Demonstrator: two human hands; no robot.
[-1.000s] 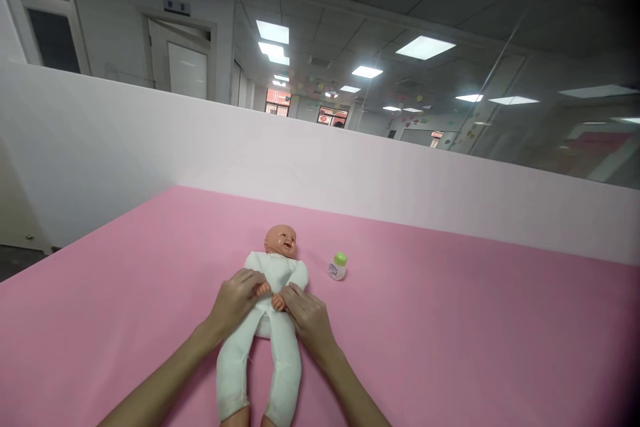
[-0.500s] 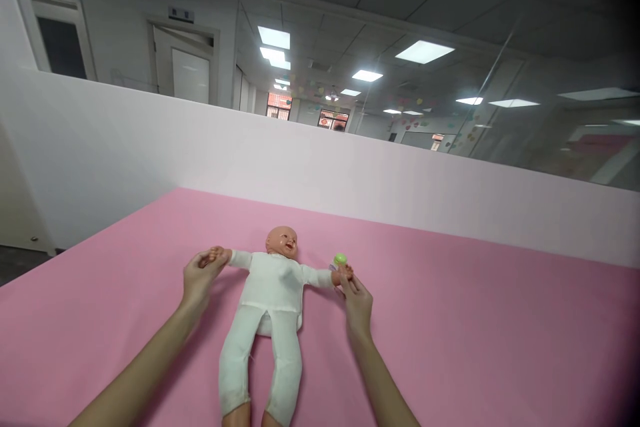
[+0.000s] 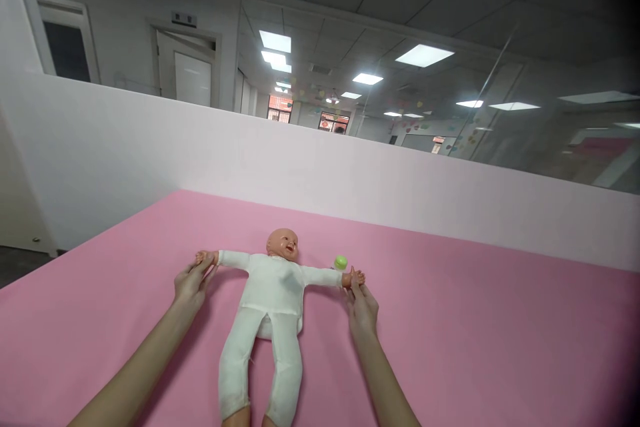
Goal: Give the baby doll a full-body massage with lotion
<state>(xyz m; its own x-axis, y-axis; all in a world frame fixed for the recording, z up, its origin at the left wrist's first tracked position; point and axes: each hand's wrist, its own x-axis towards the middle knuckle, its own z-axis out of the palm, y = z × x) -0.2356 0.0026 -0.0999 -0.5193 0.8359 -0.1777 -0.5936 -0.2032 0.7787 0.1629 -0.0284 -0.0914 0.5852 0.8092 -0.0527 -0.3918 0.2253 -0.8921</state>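
A baby doll with a white cloth body lies on its back on the pink table top, head towards the far side. Both its arms are stretched out sideways. My left hand is closed round the doll's hand on the left of the view, fingers and thumb pinching it. On the other side my right hand grips the doll's other hand at the wrist, and the small plastic fingers stick out above my thumb. The doll's feet run out of the bottom of the view.
Just beyond the doll's right-side arm sits a small light-green round object, partly hidden by that arm. A low white wall borders the table's far side, with glass above it. Doors stand in the background at left.
Both my hands have moved outwards, drawing the doll's arms further apart and straighter. More of the doll's sleeves and hands shows now. Its body has stayed in place.
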